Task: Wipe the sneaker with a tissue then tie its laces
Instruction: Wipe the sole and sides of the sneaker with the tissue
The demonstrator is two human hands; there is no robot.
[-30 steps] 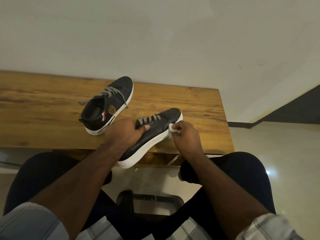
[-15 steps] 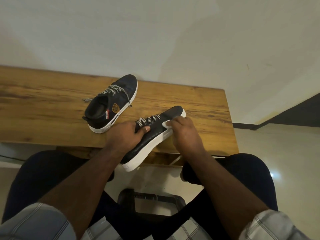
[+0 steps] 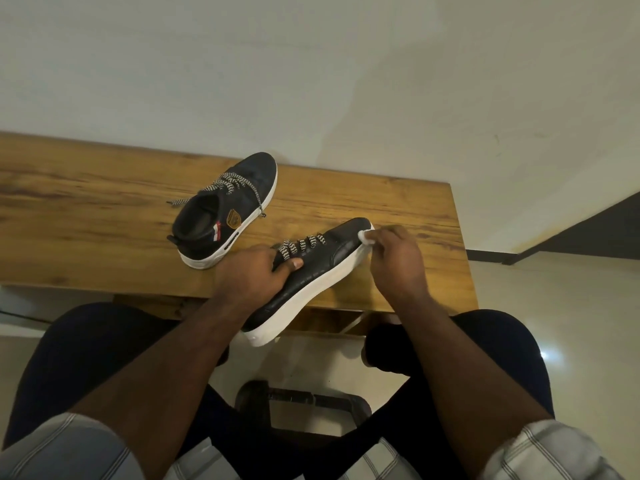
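A black sneaker (image 3: 313,277) with a white sole and checkered laces lies tilted across the near edge of the wooden table, heel hanging over the edge. My left hand (image 3: 252,277) grips it around the collar, thumb by the laces. My right hand (image 3: 398,261) pinches a small white tissue (image 3: 366,236) against the toe cap. The laces on this shoe are threaded; their ends are hidden under my left hand.
A second black sneaker (image 3: 227,211) with loose laces stands farther back on the wooden table (image 3: 86,216), toe toward the wall. My knees sit under the table's near edge. A dark stool frame (image 3: 301,403) is on the pale floor between my legs.
My right hand has slid the tissue from the side of the sneaker, near the sole, up to the toe cap. My left hand keeps its grip.
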